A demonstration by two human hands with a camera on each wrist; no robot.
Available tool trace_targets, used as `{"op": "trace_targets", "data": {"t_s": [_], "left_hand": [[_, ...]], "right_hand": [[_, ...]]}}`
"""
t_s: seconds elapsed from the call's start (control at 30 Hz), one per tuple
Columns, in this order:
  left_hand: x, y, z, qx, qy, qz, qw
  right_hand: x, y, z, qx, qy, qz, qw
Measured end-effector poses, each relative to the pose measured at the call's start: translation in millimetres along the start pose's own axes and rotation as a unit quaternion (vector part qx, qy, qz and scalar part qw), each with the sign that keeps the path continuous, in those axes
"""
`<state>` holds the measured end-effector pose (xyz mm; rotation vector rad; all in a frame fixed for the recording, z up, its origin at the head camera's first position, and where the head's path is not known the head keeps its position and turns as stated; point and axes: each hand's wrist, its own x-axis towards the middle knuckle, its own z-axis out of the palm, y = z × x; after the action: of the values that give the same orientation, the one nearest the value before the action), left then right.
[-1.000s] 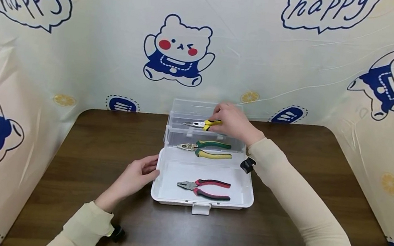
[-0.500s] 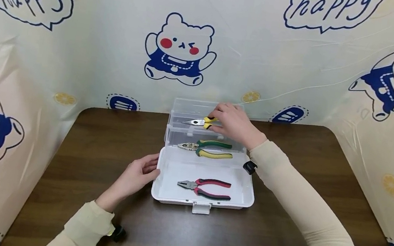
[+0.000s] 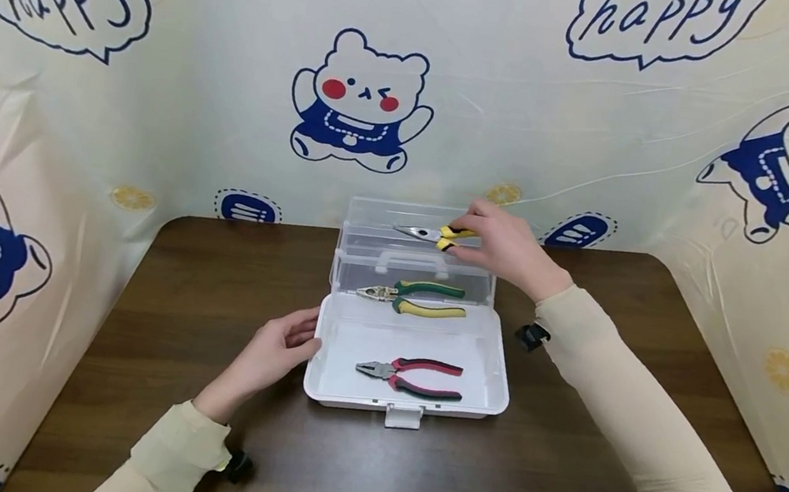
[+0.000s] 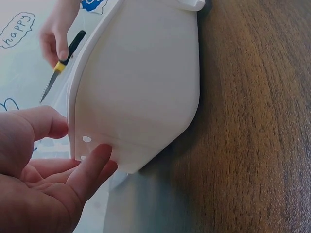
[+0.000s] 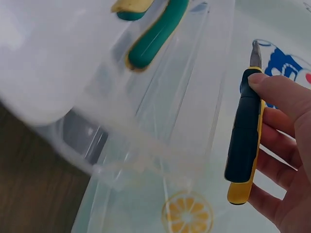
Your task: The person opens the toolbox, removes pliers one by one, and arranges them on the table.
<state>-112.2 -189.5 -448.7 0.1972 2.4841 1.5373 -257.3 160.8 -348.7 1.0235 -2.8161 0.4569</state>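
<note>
Needle-nose pliers (image 3: pixel 426 234) with yellow and black handles are held by my right hand (image 3: pixel 512 250), above the raised clear lid of a white toolbox (image 3: pixel 382 337). In the right wrist view, the thumb and fingers pinch the handles of the pliers (image 5: pixel 244 131). My left hand (image 3: pixel 270 359) grips the toolbox's left side, with the thumb at the rim and fingers against the outer wall (image 4: pixel 141 82). Green-and-yellow combination pliers (image 3: pixel 425 299) lie on the toolbox's back part, by the lid. Red-and-black combination pliers (image 3: pixel 410 376) lie inside its white base, towards the front.
The toolbox stands on a dark wooden table (image 3: pixel 362 477), its latch (image 3: pixel 403 417) at the front edge. A printed cloth (image 3: pixel 472 122) with bears hangs behind the table and at both sides. The clear lid (image 3: pixel 368 217) leans open at the back.
My right hand has moved right and slightly up and back, carrying the needle-nose pliers with it. The left hand, the toolbox and the other pliers stay where they were.
</note>
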Motion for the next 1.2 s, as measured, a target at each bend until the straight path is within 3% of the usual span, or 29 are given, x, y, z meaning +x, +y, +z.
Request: {"op": "trace_targets", "data": {"t_s": [0.37, 0.8, 1.07, 1.2], "left_hand": [[0.7, -2.9, 2.0, -0.005, 0.002, -0.003, 1.0], [-0.9, 0.2, 1.8, -0.006, 0.007, -0.022, 0.9997], [-2.0, 0.7, 1.0, -0.006, 0.009, -0.025, 0.9996], [-2.8, 2.2, 1.1, -0.011, 0.005, -0.024, 0.9996]], "right_hand": [[-57.8, 40, -11, 0.017, 0.057, 0.05, 0.997], [-137.9, 89, -5, 0.027, 0.059, 0.162, 0.9846], [-185.5, 126, 17, 0.069, 0.078, 0.241, 0.9651], [-206.2, 141, 24, 0.086, 0.069, 0.297, 0.9486]]}}
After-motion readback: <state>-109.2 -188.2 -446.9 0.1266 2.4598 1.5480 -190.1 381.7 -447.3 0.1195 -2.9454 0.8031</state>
